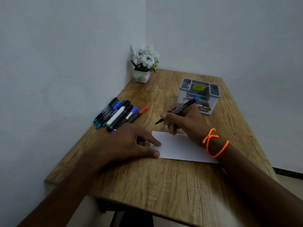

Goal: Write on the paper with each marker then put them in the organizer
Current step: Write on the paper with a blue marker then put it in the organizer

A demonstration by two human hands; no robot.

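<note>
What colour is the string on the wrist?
Bright orange bracelet on the right wrist, seen in the head view.

The surface [164, 177] is wood-grain, matt and streaked with darker lines. On it lies a smooth white sheet of paper [178, 148] and a grey plastic organizer [199, 94] with a slight sheen. The beaded wrist cord [213, 145] looks like bright orange plastic.
</note>
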